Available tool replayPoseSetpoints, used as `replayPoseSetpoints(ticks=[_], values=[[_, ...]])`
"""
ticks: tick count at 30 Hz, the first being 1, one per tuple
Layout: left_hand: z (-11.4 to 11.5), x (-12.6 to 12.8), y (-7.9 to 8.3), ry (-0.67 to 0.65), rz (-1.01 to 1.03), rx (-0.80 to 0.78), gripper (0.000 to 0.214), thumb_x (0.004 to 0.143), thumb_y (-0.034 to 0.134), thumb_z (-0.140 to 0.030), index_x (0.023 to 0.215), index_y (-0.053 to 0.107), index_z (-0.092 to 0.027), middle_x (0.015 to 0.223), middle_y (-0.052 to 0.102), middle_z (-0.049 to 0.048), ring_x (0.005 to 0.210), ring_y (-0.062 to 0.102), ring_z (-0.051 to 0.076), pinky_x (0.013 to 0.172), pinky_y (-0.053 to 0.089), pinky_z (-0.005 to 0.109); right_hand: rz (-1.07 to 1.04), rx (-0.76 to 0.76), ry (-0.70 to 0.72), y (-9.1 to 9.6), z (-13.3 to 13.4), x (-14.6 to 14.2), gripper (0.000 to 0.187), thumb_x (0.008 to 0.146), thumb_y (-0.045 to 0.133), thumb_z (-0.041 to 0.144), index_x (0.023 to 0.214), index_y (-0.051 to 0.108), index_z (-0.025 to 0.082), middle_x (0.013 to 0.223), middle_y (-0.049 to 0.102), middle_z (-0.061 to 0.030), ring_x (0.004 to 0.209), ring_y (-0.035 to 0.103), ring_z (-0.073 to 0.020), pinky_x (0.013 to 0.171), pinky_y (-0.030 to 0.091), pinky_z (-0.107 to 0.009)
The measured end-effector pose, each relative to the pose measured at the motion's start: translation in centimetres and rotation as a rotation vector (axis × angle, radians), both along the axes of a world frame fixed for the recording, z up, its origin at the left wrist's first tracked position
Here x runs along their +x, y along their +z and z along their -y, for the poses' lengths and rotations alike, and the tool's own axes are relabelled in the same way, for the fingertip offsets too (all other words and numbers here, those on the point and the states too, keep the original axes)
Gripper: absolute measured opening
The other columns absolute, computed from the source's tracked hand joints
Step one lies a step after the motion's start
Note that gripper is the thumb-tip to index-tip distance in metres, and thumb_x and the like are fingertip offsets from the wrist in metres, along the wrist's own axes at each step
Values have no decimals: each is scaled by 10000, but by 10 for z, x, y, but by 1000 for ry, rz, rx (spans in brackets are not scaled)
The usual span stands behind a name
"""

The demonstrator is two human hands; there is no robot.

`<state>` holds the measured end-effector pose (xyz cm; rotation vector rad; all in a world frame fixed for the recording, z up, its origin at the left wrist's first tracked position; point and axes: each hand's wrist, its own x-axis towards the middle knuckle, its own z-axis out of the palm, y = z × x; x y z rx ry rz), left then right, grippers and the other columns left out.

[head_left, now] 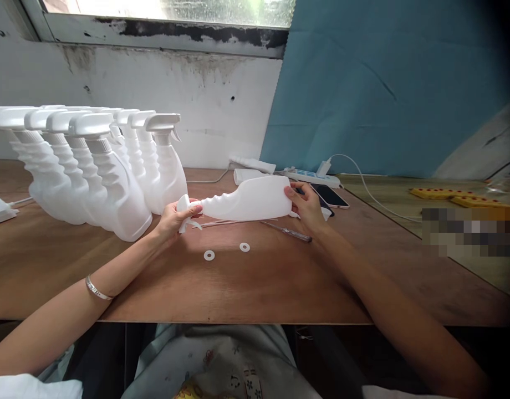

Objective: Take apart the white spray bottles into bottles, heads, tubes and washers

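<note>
A white plastic spray bottle (pixel 246 200) lies on its side just above the wooden table (pixel 280 282), held between both hands. My left hand (pixel 174 219) is closed round the white trigger head at the bottle's neck end. My right hand (pixel 307 205) grips the bottle's base, fingers curled over its edge. Two small white washer rings (pixel 209 255) (pixel 245 247) lie on the table in front of the bottle. A thin clear dip tube (pixel 225 223) and a slim screwdriver (pixel 288 231) lie under the bottle.
A row of several upright white spray bottles (pixel 92 166) stands at the left. A phone (pixel 332 195), a power strip (pixel 311 177) with a cable and another white part (pixel 255 164) lie behind the held bottle. Yellow pieces (pixel 442 194) sit at the far right.
</note>
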<state>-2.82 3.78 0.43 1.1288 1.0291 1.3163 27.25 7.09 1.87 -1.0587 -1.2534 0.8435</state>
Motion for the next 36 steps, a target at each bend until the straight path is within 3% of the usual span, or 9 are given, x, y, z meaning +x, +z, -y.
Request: replayPoseSetpoints(ticks=[5, 15, 20, 23, 27, 33, 36], values=[[3, 2, 2, 14, -46, 11, 443, 546, 772, -348, 883, 617, -106, 847, 663, 81, 774, 632, 207, 607, 495, 259, -18, -74, 3, 0, 1, -2, 456, 554, 718, 527, 840, 543, 219, 661, 586, 26, 532, 541, -125, 443, 443, -233], [6, 6, 3, 90, -214, 111, 352, 636, 696, -411, 808, 591, -123, 672, 602, 20, 600, 577, 138, 548, 506, 254, -16, -115, 29, -15, -9, 0, 401, 614, 661, 552, 754, 622, 179, 667, 562, 25, 550, 494, -94, 419, 393, -191], [9, 5, 7, 135, -203, 172, 330, 688, 638, -443, 769, 563, -132, 606, 558, -7, 523, 550, 117, 471, 489, 222, -16, -133, 168, -12, -6, 2, 430, 628, 648, 566, 824, 629, 184, 725, 621, -5, 634, 575, -142, 510, 475, -237], [14, 5, 14, 219, -316, 274, 313, 752, 554, -463, 727, 535, -151, 521, 512, -27, 446, 532, 114, 364, 428, 184, -55, -146, 310, -9, -1, 1, 487, 669, 577, 603, 938, 608, 198, 787, 655, -28, 699, 616, -195, 533, 511, -287], [19, 5, 36, 279, -515, 433, 268, 780, 522, -446, 740, 518, -181, 484, 522, -36, 388, 512, 107, 319, 373, 166, -132, -141, 437, -2, 6, -1, 539, 692, 533, 582, 1094, 533, 223, 903, 668, -36, 795, 628, -229, 563, 538, -322], [21, 11, 90, 361, -792, 903, 198, 741, 572, -374, 666, 531, -194, 498, 514, -43, 416, 481, 85, 408, 376, 192, -206, -72, 405, 3, 6, 4, 612, 653, 529, 617, 1160, 482, 278, 1063, 636, -21, 949, 605, -266, 654, 560, -385], [17, 13, 105, 365, -776, 961, 168, 736, 569, -341, 654, 533, -199, 511, 513, -43, 422, 465, 84, 418, 364, 205, -195, -25, 390, 0, 4, 10, 623, 635, 553, 622, 1161, 485, 295, 1079, 633, -14, 1014, 580, -271, 737, 546, -407]])
